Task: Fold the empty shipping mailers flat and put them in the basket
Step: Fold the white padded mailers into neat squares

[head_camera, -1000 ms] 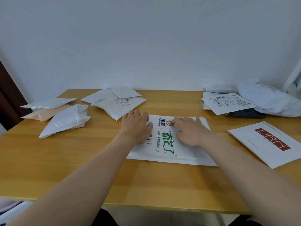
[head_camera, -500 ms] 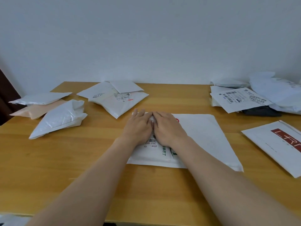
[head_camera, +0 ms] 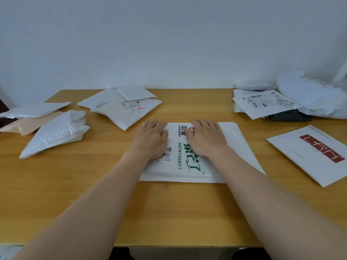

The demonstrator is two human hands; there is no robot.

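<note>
Nearest, the wooden bench (head_camera: pixel 169 212) is being crossed by two bare forearms. Past them, near the bench's middle, one white mailer with green print (head_camera: pixel 189 166) is being pressed flat. The left hand (head_camera: pixel 151 139) is being laid palm down on its left part, the right hand (head_camera: pixel 207 137) on its upper middle, beside a small red mark. The fingers of both hands are being kept straight or nearly so, and nothing is being gripped or pinched.

To the right, well apart, one flat white mailer with a red logo (head_camera: pixel 309 152) is lying on the bench. To the left, three mailers are being grouped together: a crumpled white one (head_camera: pixel 56 132), a peach one (head_camera: pixel 24 124) partly behind it, and a flatter white one (head_camera: pixel 33 110) on top of the peach. Farther back, three overlapped white mailers (head_camera: pixel 127 111) are lying in a pile. At the far right, by the wall, a heap of labelled and crumpled mailers (head_camera: pixel 262 104) is lying over a dark item (head_camera: pixel 289 116) — their number cannot be told.
</note>
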